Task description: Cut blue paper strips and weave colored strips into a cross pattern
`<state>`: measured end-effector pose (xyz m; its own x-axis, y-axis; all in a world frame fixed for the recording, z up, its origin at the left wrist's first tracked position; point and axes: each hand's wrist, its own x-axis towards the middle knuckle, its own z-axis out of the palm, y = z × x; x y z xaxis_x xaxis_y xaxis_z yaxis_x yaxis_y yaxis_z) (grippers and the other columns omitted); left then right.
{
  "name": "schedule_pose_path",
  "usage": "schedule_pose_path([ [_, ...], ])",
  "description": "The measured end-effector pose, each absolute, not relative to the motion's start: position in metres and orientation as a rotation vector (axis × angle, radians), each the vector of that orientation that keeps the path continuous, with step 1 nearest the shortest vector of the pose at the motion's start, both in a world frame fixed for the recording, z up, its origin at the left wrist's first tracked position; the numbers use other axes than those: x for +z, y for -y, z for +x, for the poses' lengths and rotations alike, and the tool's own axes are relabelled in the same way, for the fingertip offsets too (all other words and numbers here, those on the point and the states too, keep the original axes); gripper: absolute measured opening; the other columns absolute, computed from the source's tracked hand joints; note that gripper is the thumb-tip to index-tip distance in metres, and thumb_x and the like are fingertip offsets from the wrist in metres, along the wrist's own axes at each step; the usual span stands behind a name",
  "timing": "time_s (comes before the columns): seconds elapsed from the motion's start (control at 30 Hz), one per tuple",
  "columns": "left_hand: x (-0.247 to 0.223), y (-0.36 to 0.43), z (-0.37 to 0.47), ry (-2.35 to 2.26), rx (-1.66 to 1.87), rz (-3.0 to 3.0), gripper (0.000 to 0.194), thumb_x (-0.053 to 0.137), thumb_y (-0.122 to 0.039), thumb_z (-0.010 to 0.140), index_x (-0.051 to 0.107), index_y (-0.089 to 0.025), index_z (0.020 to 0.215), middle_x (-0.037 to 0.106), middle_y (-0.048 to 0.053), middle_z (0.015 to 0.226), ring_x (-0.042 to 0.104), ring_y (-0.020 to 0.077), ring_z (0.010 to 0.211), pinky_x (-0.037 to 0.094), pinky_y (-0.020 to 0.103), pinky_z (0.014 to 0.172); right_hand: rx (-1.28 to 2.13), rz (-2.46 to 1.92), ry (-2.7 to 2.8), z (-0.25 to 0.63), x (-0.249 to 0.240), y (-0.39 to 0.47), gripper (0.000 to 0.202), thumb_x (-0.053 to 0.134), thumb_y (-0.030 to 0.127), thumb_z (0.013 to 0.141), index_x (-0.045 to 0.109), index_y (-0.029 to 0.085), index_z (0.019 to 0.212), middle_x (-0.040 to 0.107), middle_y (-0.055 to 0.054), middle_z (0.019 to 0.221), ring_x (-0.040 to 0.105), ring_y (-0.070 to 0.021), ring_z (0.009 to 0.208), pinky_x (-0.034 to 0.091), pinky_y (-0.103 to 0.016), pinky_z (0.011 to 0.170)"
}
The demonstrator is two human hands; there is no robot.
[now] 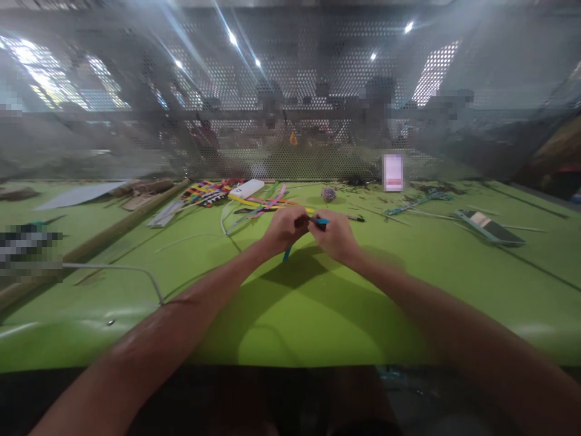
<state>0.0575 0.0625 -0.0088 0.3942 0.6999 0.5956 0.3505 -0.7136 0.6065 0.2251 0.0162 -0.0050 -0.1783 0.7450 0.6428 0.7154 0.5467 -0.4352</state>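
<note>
Above the green tabletop, my hands meet at the middle of the view. My left hand is closed, with one end of a narrow blue strip hanging below it. Fingers bent in a pinch, my right hand has a blue piece of the strip sticking out by its thumb. The middle of the strip is hidden by my fingers. Just beyond my hands lie loose coloured strips in pink, yellow and black. A small round woven ball sits farther back.
A multicoloured woven piece and a white phone-like object lie at the back left. A long bamboo pole crosses the left side. At right are a flat phone-like object and a teal braided strand. A perforated metal screen stands behind.
</note>
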Motion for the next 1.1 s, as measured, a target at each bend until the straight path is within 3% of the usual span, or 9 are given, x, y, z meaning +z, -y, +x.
schedule_pose_path([
  [0.2,-0.008,-0.07,0.056,-0.891,1.123,2.227,0.011,0.062,-0.023,0.08,0.067,-0.017,0.073,0.055,0.0,0.064,0.044,0.0137,0.061,0.03,0.026,0.059,0.082,-1.164,1.925,0.234,0.0,-0.025,0.028,0.056,0.03,0.09,0.049,0.021,0.065,0.052,-0.001,0.064,0.043,-0.0143,0.061,0.029,-0.03,0.063],
  [0.53,-0.004,-0.074,0.056,-0.807,1.131,2.064,0.016,0.072,-0.03,0.08,0.069,-0.016,0.074,0.044,-0.004,0.059,0.034,0.0104,0.056,0.023,0.026,0.055,0.177,-1.158,1.851,0.241,0.005,-0.029,0.041,0.06,0.046,0.09,0.044,0.021,0.061,0.046,0.001,0.058,0.041,-0.013,0.058,0.029,-0.03,0.059],
  [0.7,0.0,-0.073,0.052,-0.72,1.084,1.943,0.021,0.08,-0.033,0.076,0.069,-0.015,0.076,0.057,0.0,0.071,0.047,0.0109,0.066,0.034,0.025,0.061,0.354,-1.11,1.676,0.242,0.011,-0.027,0.033,0.063,0.051,0.087,0.057,0.021,0.074,0.049,0.002,0.057,0.045,-0.0132,0.053,0.036,-0.03,0.053],
  [0.87,0.0,-0.071,0.046,-0.603,0.911,1.666,0.024,0.081,-0.035,0.078,0.071,-0.015,0.084,0.066,0.003,0.077,0.056,0.0112,0.068,0.042,0.024,0.063,0.545,-1.066,1.565,0.242,0.016,-0.026,0.038,0.073,0.057,0.079,0.061,0.021,0.076,0.052,0.002,0.058,0.046,-0.0126,0.048,0.037,-0.03,0.048],
  [1.1,-0.002,-0.075,0.042,-0.627,0.857,1.64,0.019,0.083,-0.026,0.079,0.074,-0.012,0.086,0.072,0.006,0.076,0.064,0.0115,0.063,0.051,0.025,0.061,0.259,-1.043,1.855,0.242,0.01,-0.022,0.033,0.063,0.05,0.092,0.062,0.02,0.077,0.058,-0.003,0.07,0.049,-0.0158,0.066,0.038,-0.032,0.062],
])
